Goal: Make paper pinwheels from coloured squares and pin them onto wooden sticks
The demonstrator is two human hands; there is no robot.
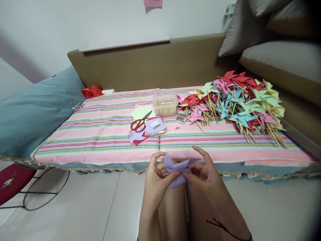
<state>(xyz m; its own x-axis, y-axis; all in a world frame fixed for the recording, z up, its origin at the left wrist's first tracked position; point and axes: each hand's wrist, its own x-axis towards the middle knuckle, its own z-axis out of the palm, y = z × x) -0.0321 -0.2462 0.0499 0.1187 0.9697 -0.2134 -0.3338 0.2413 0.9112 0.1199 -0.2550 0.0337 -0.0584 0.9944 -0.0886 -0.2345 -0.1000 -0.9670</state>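
Observation:
Above my knees I hold a purple paper pinwheel point(177, 181) between both hands, its blades folded in toward the middle. My left hand point(160, 174) pinches it from the left, thumb near the centre. From the right, my right hand point(203, 172) pinches the same paper, thumb by the centre and index finger raised. No stick shows on this pinwheel. Beyond my hands lie red-handled scissors point(137, 125), a stack of coloured paper point(160, 130) with a small white box point(155, 125) on it, and a cut purple paper piece point(136, 136) over red ones.
A clear plastic box point(165, 103) holds thin wooden sticks. Near it are an open small box point(181, 118) and some tiny metal pieces point(178, 128). Finished pinwheels point(233, 100) pile up at right on the striped cloth point(100, 134). A red stool point(15, 180) stands at left.

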